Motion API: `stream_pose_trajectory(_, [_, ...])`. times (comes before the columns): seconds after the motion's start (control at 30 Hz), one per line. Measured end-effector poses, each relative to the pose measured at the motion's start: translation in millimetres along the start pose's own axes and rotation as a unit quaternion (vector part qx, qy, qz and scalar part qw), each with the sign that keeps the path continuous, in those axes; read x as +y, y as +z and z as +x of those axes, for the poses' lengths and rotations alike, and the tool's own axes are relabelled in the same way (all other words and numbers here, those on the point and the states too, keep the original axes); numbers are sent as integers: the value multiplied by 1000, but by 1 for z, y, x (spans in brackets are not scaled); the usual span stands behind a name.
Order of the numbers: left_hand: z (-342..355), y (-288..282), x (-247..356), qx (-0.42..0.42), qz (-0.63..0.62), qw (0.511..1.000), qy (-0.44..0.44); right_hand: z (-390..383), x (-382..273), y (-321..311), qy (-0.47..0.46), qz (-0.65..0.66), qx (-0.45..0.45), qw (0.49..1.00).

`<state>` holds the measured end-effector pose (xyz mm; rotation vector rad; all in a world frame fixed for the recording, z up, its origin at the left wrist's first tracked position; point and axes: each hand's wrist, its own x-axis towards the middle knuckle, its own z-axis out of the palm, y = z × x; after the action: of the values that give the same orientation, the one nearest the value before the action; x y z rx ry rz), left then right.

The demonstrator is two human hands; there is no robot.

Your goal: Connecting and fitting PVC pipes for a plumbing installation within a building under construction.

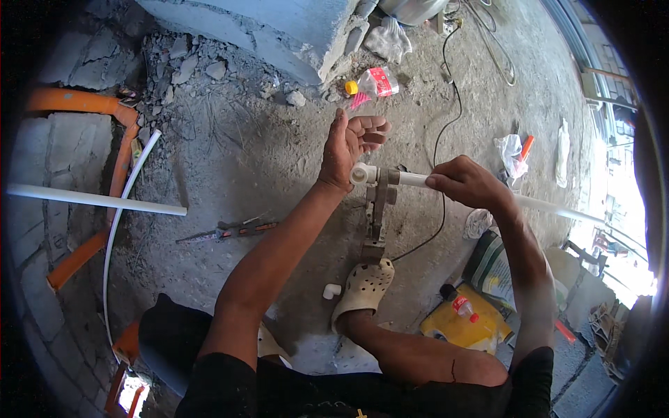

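Observation:
My right hand (pixel 470 182) is closed around a white plastic pipe (pixel 412 180), which runs off to the right past my forearm. The pipe's end meets one side of a grey pipe-welding iron (pixel 377 216) standing by my shoe (pixel 368 285). On the iron's other side sits a white pipe fitting (pixel 360 174) with a round opening facing up. Against that fitting rests the heel of my left hand (pixel 348 144), its fingers apart, loosely bent and free of any grip. A cable (pixel 444 202) curves from the iron's base toward the back.
A loose white elbow (pixel 332 290) lies left of my shoe, and pliers-like tools (pixel 230 231) lie farther left. White pipes (pixel 97 200) and orange pipes (pixel 83 101) flank the left wall. Rubble, a crushed bottle (pixel 380 82) and a yellow container (pixel 463 320) are around.

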<state>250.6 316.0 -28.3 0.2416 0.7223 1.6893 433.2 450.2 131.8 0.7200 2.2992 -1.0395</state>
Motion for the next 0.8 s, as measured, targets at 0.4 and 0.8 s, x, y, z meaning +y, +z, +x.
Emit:
stream_pose_trajectory(0.4, [9, -10, 7, -3, 54, 998, 23, -11, 10, 20, -160, -76, 173, 969])
stream_pose_trajectory(0.8, [4, 7, -1, -6, 1, 1000, 13, -16, 8, 36, -186, -200, 266, 924])
